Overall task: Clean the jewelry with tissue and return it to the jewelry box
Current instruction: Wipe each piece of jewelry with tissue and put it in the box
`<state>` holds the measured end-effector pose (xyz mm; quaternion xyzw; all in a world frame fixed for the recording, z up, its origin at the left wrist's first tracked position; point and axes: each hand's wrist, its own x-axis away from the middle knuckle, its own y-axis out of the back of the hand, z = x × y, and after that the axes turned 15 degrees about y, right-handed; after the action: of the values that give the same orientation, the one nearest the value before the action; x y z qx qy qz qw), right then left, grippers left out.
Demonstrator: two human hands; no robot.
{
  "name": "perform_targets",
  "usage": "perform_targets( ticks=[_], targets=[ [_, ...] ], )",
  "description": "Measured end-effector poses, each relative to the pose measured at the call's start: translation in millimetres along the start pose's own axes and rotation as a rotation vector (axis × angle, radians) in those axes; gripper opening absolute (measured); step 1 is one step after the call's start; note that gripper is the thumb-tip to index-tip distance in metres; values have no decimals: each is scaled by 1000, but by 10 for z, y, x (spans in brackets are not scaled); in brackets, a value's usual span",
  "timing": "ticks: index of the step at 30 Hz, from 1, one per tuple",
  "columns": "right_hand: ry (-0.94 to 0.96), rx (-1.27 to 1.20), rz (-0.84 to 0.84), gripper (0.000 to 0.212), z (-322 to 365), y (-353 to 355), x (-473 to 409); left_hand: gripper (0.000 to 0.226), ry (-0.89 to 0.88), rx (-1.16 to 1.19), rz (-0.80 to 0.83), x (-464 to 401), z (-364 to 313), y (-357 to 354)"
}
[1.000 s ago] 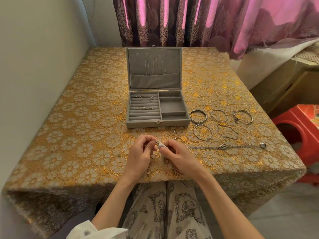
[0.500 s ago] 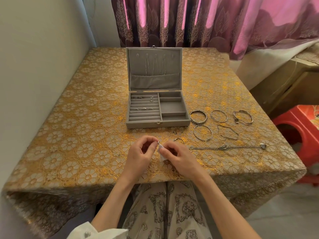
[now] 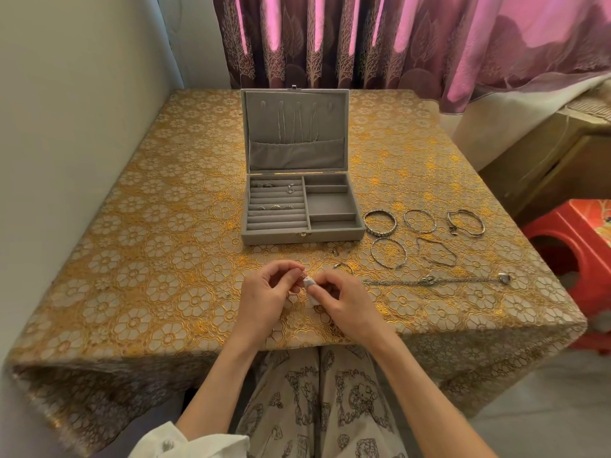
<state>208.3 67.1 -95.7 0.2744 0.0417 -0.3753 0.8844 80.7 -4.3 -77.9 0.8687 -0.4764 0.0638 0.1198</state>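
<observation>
Head view: both hands meet above the near edge of the table, at about 6 o'clock from the open jewelry box. The left hand has its fingers curled in narrowly, thumb and forefinger pinching a tiny piece of jewelry; what kind it is is too small to tell. The right hand is curled too, its fingertips pinching a small wad of white tissue that touches the piece. The box's lid stands upright, with thin chains hanging inside it; several rings sit in the ring rolls in the left compartment. At 3 o'clock from the box, bracelets lie on the cloth, and a long chain stretches at 3 o'clock from the right hand, well apart from it.
</observation>
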Motion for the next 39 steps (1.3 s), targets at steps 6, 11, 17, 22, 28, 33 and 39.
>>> perform_targets(
  ticks=[6,11,17,22,28,33,39],
  targets=[
    [-5,18,-25,16,-5,-28,-10,19,-3,41,-14,28,-9,3],
    [-19,-17,-88,15,15,-20,8,13,31,164,-91,-12,7,19],
    [-148,-427,-341,7,85,48,-17,17,-58,18,-7,23,14,-17],
    [-124,-452,-321,13,127,70,-21,19,-83,4,29,18,16,-33],
    [-76,-239,-179,8,98,44,-13,15,-86,-10,37,18,34,-43],
    [-56,-86,-156,3,70,22,-13,15,-89,-63,50,11,49,-46],
    [-74,-147,-169,11,74,22,-6,15,-129,-134,43,18,59,-43]
  ],
)
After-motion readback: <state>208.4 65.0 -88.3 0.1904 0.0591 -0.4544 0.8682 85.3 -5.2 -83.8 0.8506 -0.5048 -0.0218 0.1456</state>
